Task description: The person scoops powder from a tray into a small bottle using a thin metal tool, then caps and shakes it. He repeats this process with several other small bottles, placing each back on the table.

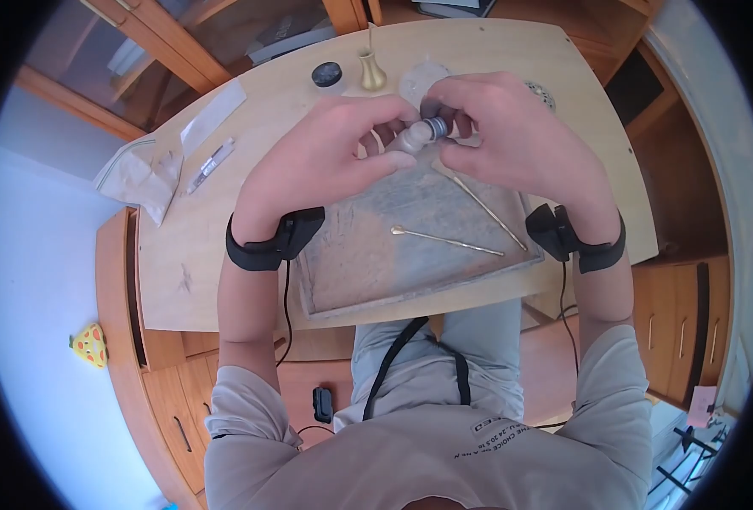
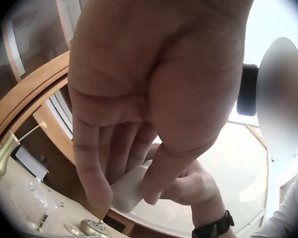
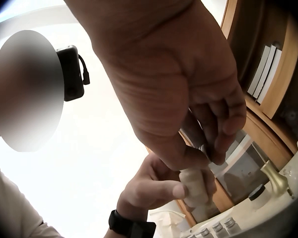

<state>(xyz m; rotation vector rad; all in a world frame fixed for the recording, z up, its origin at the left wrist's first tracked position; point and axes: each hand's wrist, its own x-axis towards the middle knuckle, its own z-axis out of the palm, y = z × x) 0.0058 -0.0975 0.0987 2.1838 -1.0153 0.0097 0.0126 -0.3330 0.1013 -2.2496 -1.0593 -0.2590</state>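
Above the far edge of a shallow grey tray (image 1: 368, 255), my left hand (image 1: 330, 144) grips a small whitish bottle (image 1: 411, 138) between thumb and fingers. My right hand (image 1: 512, 127) pinches a silver screw cap (image 1: 436, 127) at the bottle's neck. The bottle is tilted, with its neck towards the right hand. In the left wrist view the bottle's pale body (image 2: 128, 191) shows between thumb and fingertips. The right wrist view shows the bottle (image 3: 193, 186) below the right fingertips, the cap mostly hidden by them. A small gold-coloured spoon (image 1: 444, 240) and a longer thin gold-coloured tool (image 1: 487, 206) lie in the tray.
Behind the hands stand a brass vase (image 1: 373, 72) holding a thin stick, a black-lidded jar (image 1: 327, 76) and a clear dish (image 1: 419, 78). A marker pen (image 1: 212, 165), paper strip (image 1: 213, 115) and plastic bag (image 1: 143, 178) lie left. Several silver-capped bottles (image 3: 217, 228) stand on the table.
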